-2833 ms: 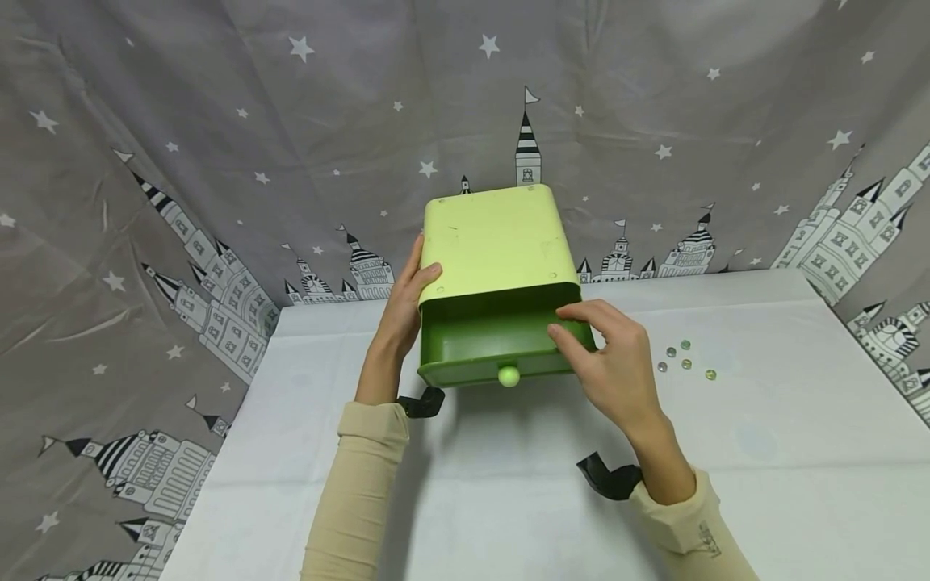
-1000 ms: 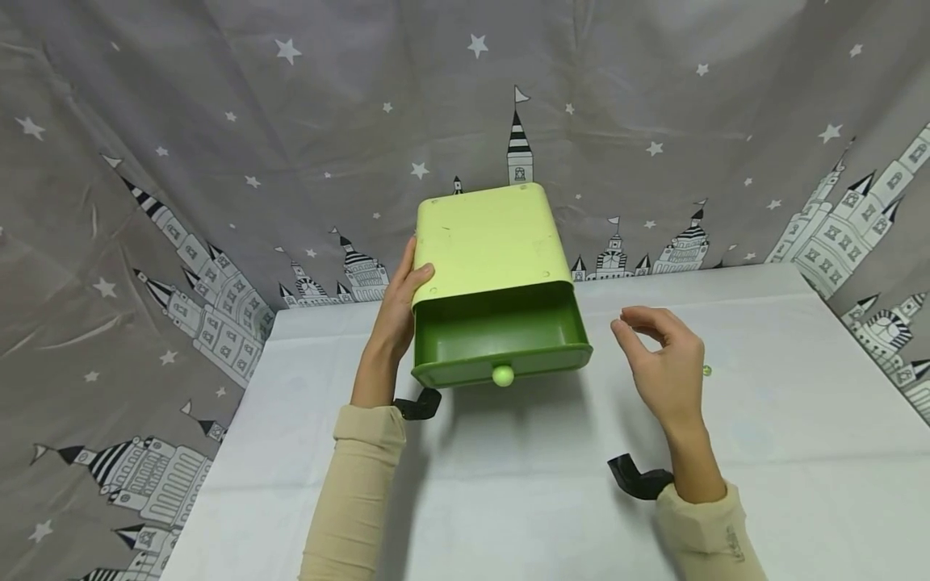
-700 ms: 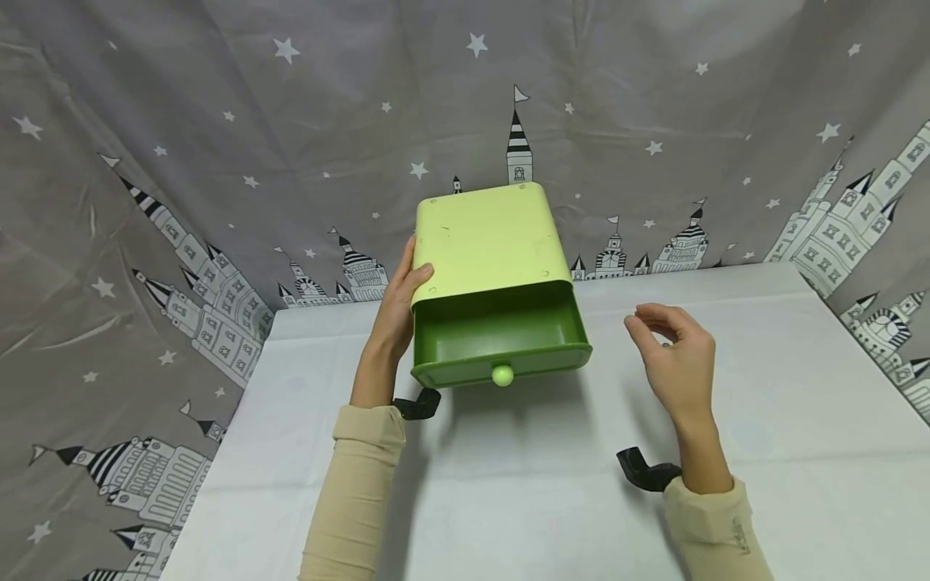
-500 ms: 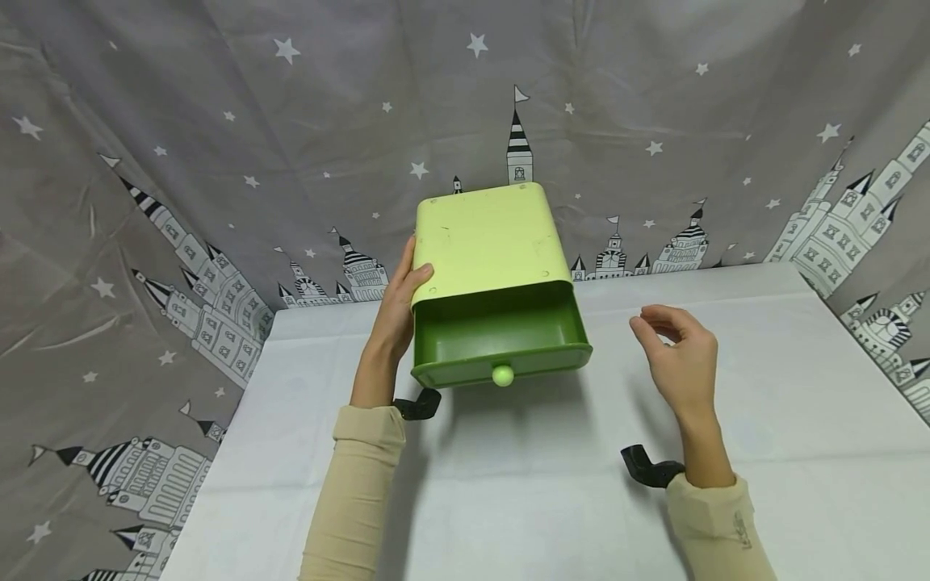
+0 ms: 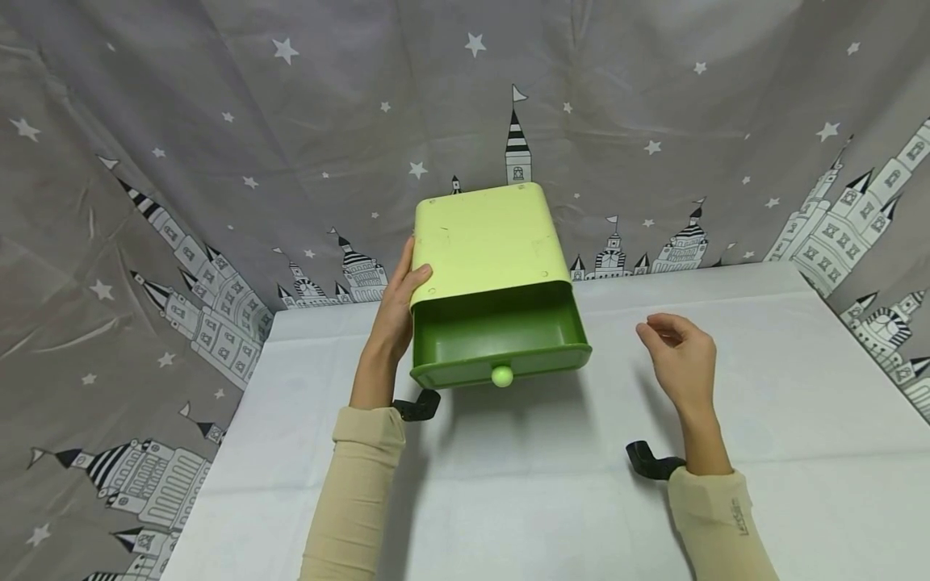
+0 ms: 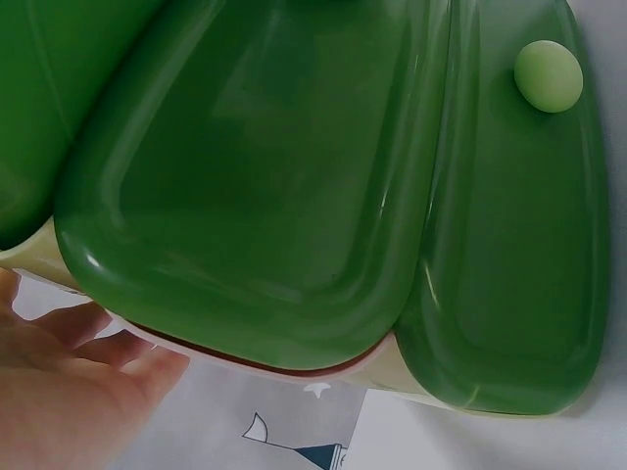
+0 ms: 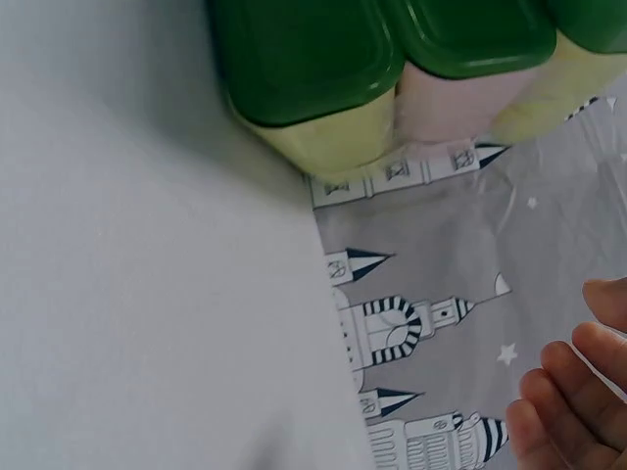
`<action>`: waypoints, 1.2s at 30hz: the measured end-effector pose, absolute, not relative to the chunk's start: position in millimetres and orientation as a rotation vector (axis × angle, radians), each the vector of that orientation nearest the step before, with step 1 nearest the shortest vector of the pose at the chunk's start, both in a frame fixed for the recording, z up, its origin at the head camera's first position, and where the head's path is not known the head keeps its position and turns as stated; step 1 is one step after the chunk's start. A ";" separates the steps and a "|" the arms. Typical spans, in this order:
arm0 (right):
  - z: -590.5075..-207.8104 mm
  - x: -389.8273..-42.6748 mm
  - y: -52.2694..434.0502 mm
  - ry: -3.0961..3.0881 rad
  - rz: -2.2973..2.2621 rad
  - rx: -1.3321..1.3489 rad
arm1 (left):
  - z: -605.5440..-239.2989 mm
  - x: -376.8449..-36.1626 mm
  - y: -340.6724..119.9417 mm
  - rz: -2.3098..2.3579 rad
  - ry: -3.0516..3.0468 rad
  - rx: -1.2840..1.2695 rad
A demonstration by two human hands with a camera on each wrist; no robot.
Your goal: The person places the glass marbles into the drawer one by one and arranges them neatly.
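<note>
We see a drawer box [image 5: 485, 242] with its green drawer [image 5: 465, 371] pulled out, between a person's left hand [image 5: 392, 319] and right hand [image 5: 681, 359].
On the left we see grey cloth [image 5: 65, 242] printed with castles and stars, then the left hand, fingers fairly straight along the box's side, thumb laid on its lime-yellow top. The box is at the middle of the white table [image 5: 523, 508], a round pale knob [image 5: 502, 376] on the drawer's front; the right wrist view shows us more green fronts with yellow and pink casings. Farther right, well apart from the box, the right hand curves loosely, a slight gap between thumb and fingertips.
</note>
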State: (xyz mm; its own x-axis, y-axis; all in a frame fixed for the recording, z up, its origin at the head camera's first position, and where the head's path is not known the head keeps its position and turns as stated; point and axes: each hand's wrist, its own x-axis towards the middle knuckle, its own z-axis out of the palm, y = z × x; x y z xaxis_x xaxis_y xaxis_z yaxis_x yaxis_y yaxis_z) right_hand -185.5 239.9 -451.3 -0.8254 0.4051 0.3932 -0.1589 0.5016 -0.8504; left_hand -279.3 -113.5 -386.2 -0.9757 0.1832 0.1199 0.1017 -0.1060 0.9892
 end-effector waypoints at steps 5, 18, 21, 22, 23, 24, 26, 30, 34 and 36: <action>-457.8 -187.2 243.9 -2.212 1.333 -0.245 | -386.9 -279.5 -114.1 2.264 2.077 0.335; -474.9 -190.4 250.0 -2.303 1.290 -0.296 | -385.7 -278.3 -111.9 2.274 2.068 0.333; -477.3 -190.7 251.1 -2.325 1.271 -0.306 | -386.2 -278.2 -112.9 2.281 2.054 0.325; -477.8 -190.9 251.5 -2.332 1.265 -0.311 | -386.1 -278.2 -113.4 2.283 2.052 0.322; -478.5 -191.1 252.0 -2.340 1.261 -0.318 | -386.1 -278.1 -113.9 2.283 2.053 0.323; -479.5 -191.2 252.5 -2.350 1.255 -0.327 | -386.3 -278.2 -114.4 2.282 2.055 0.322; -481.7 -191.3 253.6 -2.374 1.249 -0.352 | -386.7 -278.5 -115.0 2.277 2.063 0.329; -486.0 -191.0 256.2 -2.422 1.247 -0.400 | -386.7 -278.9 -115.0 2.264 2.085 0.339; -489.1 -190.8 258.6 -2.450 1.245 -0.408 | -386.1 -279.3 -114.6 2.262 2.091 0.345; -489.8 -190.6 259.4 -2.462 1.243 -0.404 | -385.8 -279.4 -114.9 2.258 2.094 0.345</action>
